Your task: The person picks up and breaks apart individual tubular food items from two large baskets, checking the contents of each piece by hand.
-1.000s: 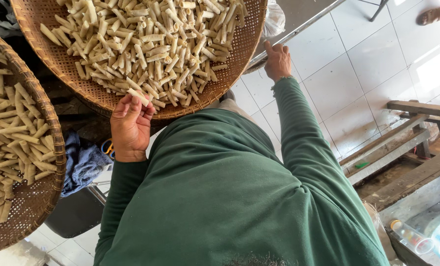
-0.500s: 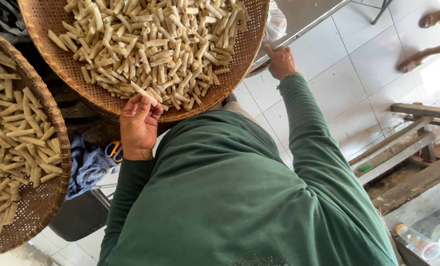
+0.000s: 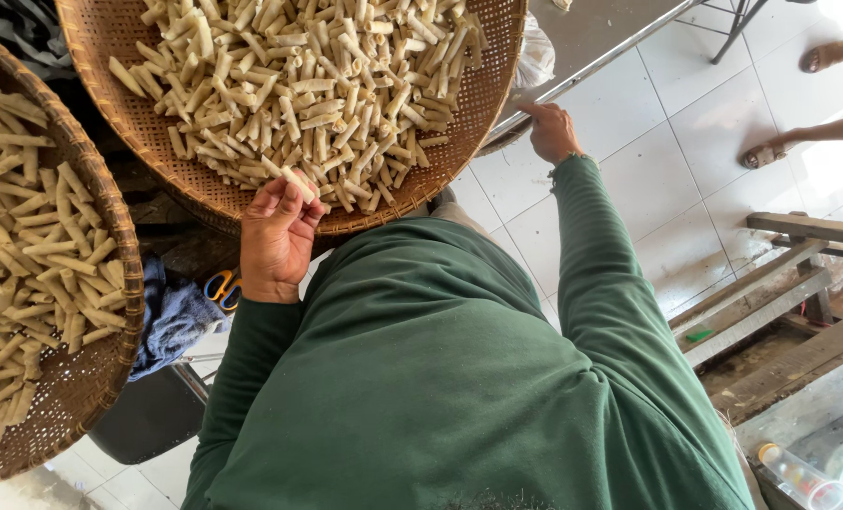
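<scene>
The left hand (image 3: 275,241) pinches one pale roll (image 3: 299,182) in a narrow grip at the near rim of the round woven tray (image 3: 119,57), just above the heap of rolls (image 3: 318,85), where single pieces are within reach. The right hand (image 3: 552,132) closes on the tray's far edge (image 3: 508,118), apparently steadying it against the table (image 3: 601,33). A second woven tray (image 3: 110,246) of rolls lies beside it.

A clear plastic bottle (image 3: 799,477) lies at the lower right corner.
</scene>
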